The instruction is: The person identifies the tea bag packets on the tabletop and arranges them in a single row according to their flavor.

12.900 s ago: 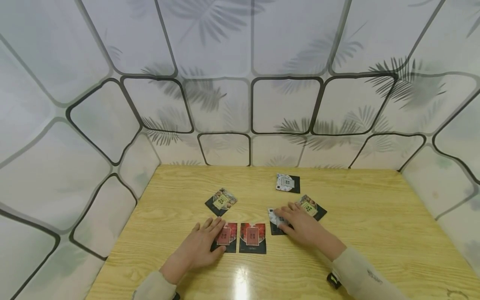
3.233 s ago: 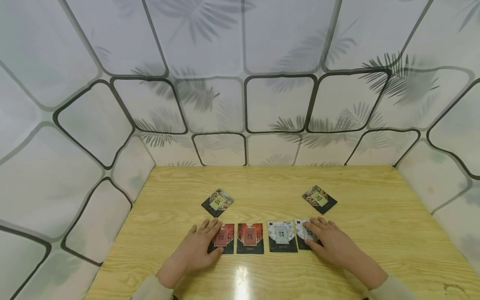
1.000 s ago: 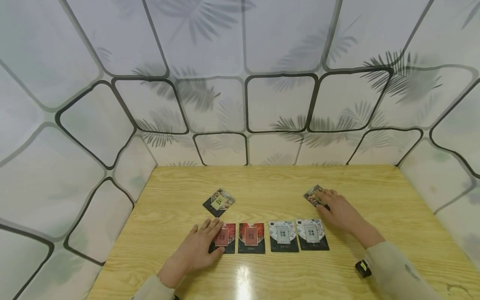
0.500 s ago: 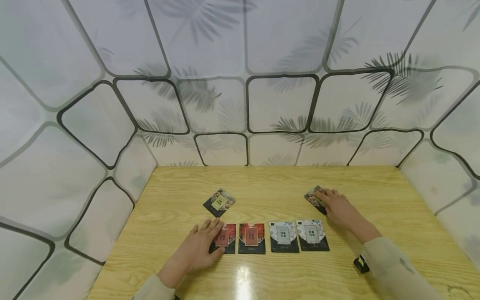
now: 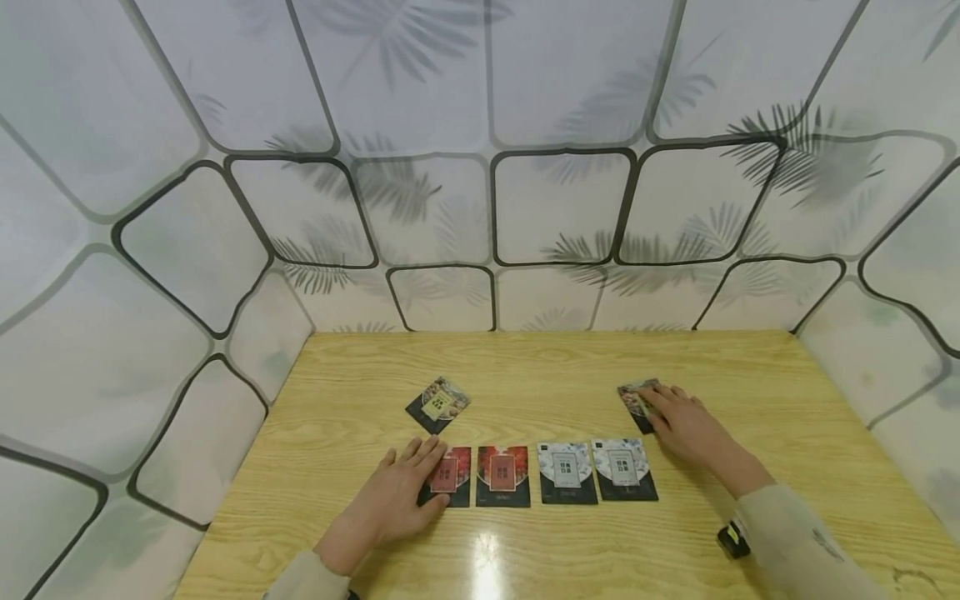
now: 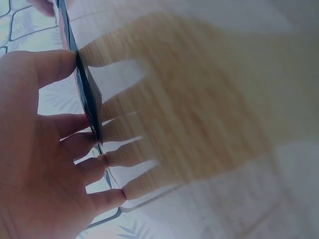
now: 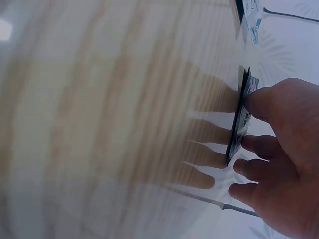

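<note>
Spread over a flat red-and-black packet (image 5: pixel 461 483), my left hand (image 5: pixel 386 496) has its fingers straight and its thumb (image 6: pixel 57 67) along the near side. My right hand (image 5: pixel 693 429) touches a dark packet with a yellow label (image 5: pixel 628 400), which it partly covers. In the right wrist view, that packet (image 7: pixel 240 122) lies under the thumb and the tip of one finger, while other fingers are spread beside it. Another red-and-black packet (image 5: pixel 503 477) and two white-and-black packets, one inner (image 5: pixel 567 475) and one outer (image 5: pixel 625 471), form a row with the left one.
A second yellow-labelled packet (image 5: pixel 438 405) lies turned at an angle behind the left hand. The wooden table (image 5: pixel 525 367) meets a patterned fabric wall (image 5: pixel 555 208) at the back and sides. A black device (image 5: pixel 733 540) sits at the right wrist.
Earlier, the right hand brought both white packets into the row with the red ones. Since half a second ago, its packet has turned straighter and shifted slightly right. The left hand stays put.
</note>
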### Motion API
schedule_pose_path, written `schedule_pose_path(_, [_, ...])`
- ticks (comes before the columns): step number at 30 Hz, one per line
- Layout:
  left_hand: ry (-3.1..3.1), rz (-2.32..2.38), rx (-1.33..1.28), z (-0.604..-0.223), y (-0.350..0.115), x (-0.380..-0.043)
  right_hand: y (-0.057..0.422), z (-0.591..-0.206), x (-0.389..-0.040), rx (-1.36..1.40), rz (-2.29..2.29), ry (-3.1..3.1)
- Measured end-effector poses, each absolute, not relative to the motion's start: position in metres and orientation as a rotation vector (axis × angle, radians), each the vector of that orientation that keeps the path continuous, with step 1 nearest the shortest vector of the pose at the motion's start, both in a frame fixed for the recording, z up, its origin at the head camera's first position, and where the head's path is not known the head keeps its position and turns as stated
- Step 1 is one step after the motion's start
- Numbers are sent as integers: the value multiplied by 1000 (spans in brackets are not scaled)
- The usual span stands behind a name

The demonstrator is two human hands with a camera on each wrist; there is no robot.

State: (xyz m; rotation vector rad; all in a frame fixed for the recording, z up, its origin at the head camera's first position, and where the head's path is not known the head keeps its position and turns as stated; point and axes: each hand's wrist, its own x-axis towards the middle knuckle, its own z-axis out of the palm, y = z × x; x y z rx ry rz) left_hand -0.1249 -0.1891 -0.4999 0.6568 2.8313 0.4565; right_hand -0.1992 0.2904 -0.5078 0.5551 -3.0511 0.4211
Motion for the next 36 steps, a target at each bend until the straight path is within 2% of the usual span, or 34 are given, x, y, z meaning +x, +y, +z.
schedule_pose_path(36, [2825, 449, 655, -501, -189, -126, 307, -509, -155, 477, 405, -3055])
